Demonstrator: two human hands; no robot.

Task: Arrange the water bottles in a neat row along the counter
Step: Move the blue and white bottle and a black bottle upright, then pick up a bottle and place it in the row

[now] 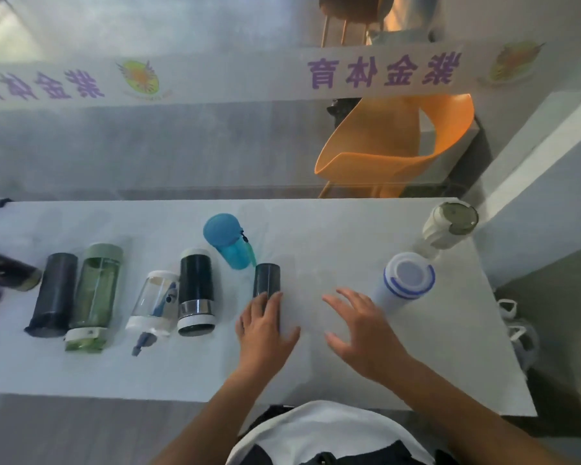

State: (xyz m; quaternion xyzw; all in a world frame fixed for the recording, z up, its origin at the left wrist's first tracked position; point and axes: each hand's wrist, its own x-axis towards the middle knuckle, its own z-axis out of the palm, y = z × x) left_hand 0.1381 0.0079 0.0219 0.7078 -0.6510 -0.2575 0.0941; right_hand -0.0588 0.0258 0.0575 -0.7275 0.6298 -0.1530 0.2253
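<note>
Several bottles lie side by side on the white counter (316, 236): a dark bottle (52, 295), a green one (94, 297), a clear one with white ends (155, 303) and a black one with a steel band (196, 292). My left hand (264, 327) rests on the near end of a small dark bottle (266, 278) lying just right of them. A blue bottle (230, 241) stands behind the row. My right hand (359, 327) hovers open, fingers spread, just left of a standing white bottle with a blue ring (405, 280). A cream bottle (450, 226) stands at the far right corner.
More dark and purple items (4, 268) lie at the counter's left edge. A glass partition with a lettered banner (383, 70) rises behind the counter, an orange chair (393, 142) beyond it. The counter's right edge (503, 330) drops to the floor, where white shoes (517, 330) sit.
</note>
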